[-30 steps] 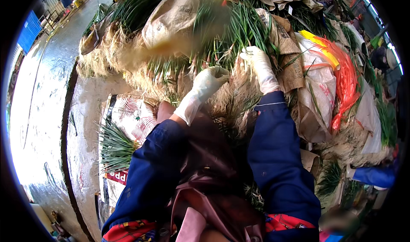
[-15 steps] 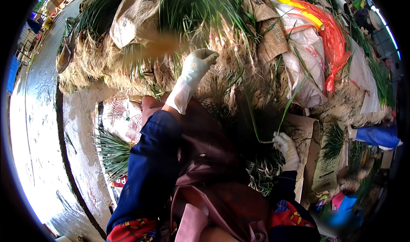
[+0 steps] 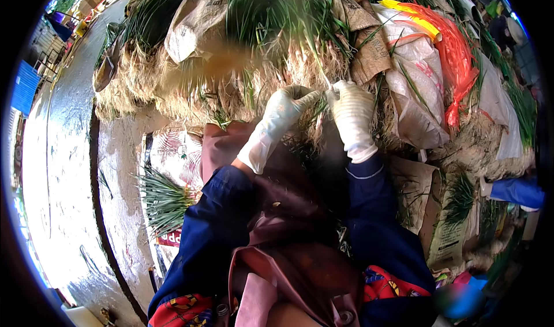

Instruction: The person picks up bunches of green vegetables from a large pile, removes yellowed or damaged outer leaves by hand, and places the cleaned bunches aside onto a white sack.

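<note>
Scallions are heaped up right in front of the person, leaves pointing away and shaggy pale roots hanging toward the maroon apron. Gloved right hand has its fingertips pinched on the bottom end of one stalk, with the left hand just beside it, though I honestly can't tell if that one's fingers are closed on anything. Orange plastic strips lie over a white sack off to the right.

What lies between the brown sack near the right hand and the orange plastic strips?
The head view shows a white sack, partly under yellow plastic.
</note>
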A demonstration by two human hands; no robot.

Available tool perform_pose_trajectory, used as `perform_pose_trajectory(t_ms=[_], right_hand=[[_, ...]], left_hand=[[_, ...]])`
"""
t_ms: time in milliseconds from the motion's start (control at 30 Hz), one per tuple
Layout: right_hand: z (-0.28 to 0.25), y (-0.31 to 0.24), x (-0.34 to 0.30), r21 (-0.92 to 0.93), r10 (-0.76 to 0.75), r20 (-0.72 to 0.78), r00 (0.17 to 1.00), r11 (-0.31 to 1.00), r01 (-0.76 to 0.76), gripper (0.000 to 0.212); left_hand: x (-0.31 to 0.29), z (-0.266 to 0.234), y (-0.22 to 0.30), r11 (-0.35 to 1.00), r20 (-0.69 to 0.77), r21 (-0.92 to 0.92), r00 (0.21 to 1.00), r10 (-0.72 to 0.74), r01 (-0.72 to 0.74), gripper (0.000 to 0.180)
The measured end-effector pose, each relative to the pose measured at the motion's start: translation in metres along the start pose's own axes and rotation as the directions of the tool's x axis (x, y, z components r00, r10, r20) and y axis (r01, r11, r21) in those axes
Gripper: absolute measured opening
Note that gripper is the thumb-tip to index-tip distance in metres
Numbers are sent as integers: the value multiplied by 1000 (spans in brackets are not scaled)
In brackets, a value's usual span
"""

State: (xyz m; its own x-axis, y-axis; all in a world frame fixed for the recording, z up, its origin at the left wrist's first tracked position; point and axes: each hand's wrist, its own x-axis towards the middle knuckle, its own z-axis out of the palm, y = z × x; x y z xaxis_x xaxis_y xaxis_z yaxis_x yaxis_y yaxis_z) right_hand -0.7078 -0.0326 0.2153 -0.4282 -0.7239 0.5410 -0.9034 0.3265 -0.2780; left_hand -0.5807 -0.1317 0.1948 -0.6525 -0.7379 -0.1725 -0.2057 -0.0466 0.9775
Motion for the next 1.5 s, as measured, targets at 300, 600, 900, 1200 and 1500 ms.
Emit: perform_pose_trajectory(t_ms=[300,600,900,1200,1500], right_hand=[[-15,-5,-28,556,-174,-139,975,801,222,49],[31,-14,-53,573,-334,386,860,817,60,30],[61,-49,-30,733,-188,670,718,320,-600,20],[14,14,-6,32,52,939,339,970,-239,26],[35,-38,169,-153,143,388,910,984,-90,36]], left_hand=[[-42,-26,-38,870,334,-429,938,-97,243,24],[-77,-43,-47,916,267,-329,953,-143,230,20],[-97,-42,-43,852,413,-443,907,-81,278,28],[-136,-99,-23,626,421,-733,900,110,267,24],[-58,-137,16,426,172,-903,955,241,55,27]])
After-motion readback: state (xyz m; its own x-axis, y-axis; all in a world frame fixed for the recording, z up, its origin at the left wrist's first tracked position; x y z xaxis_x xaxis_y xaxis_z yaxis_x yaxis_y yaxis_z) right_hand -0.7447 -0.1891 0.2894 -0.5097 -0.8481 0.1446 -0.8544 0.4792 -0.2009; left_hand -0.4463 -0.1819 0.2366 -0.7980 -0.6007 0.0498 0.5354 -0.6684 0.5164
